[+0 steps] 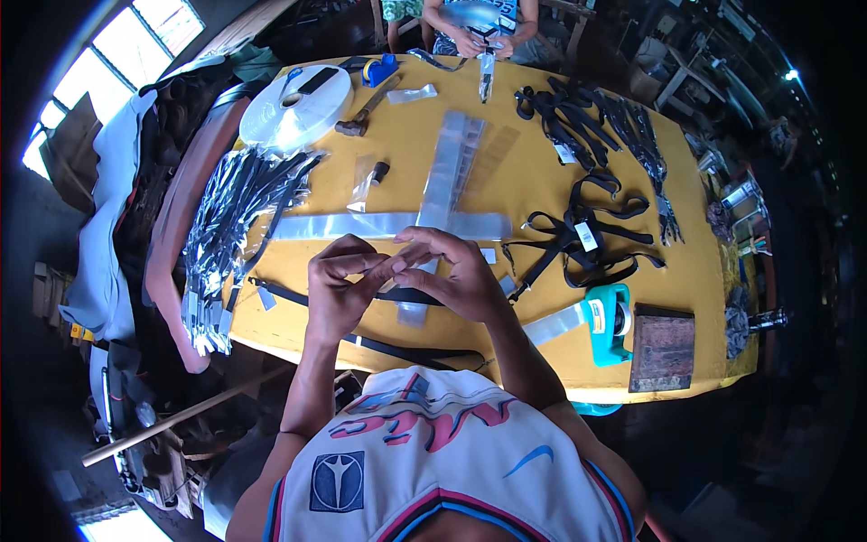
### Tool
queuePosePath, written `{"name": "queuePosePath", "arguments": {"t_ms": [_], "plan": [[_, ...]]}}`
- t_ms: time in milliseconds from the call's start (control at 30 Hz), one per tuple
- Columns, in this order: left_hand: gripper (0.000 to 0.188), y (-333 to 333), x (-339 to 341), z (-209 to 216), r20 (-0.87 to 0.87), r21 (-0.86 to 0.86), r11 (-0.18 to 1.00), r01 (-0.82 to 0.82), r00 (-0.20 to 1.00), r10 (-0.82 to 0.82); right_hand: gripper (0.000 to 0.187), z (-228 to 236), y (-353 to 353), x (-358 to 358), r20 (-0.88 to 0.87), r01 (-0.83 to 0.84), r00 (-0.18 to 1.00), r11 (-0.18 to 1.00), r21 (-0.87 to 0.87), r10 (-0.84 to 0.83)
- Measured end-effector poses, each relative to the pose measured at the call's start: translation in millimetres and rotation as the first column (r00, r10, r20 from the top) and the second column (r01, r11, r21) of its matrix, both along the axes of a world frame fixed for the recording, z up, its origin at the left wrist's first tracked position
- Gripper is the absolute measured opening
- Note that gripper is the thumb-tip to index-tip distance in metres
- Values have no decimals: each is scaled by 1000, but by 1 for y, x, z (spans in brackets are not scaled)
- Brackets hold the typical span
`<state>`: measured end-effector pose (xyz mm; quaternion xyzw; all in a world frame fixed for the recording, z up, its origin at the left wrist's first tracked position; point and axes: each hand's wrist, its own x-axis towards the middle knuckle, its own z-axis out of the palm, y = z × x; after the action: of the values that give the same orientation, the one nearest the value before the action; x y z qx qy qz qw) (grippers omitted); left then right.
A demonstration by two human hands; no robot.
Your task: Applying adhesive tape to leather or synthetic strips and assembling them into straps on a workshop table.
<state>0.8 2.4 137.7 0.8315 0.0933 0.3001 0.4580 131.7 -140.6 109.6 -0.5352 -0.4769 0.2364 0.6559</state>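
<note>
Over the near middle of the yellow table, my left hand (336,287) and my right hand (459,278) meet at the fingertips. Both have bent fingers in a pinch, and whatever lies between them is too small and hidden to name. Beneath them run a black strap (278,292) and clear plastic sleeves (318,226), which cross a second stack of sleeves (449,158). Another black strap (397,349) lies along the front edge, closer to my body. Just beyond my left hand are a small clear bag (363,185) and a small black object (380,172).
Left: bundled bagged straps (237,230), a white roll (262,113), a hammer (357,121). Right: loose black straps (623,237), a teal tape dispenser (602,339), a dark board (664,350). Across the table a person's hands (483,45) hold a bagged strap (487,77).
</note>
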Motion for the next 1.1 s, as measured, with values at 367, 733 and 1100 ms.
{"name": "queuePosePath", "arguments": {"t_ms": [367,733,1100], "plan": [[16,-13,1,-11,132,-466,880,90,991,-32,38,-4,-6,-3,-188,17,982,1000,7,-16],[9,-11,-6,-18,70,-173,974,-149,984,163,40,-7,1,-8,-125,93,988,996,4,-92],[12,-3,-10,-32,60,-349,937,-5,998,28,35,-6,0,0,-270,-26,962,999,27,33]]}}
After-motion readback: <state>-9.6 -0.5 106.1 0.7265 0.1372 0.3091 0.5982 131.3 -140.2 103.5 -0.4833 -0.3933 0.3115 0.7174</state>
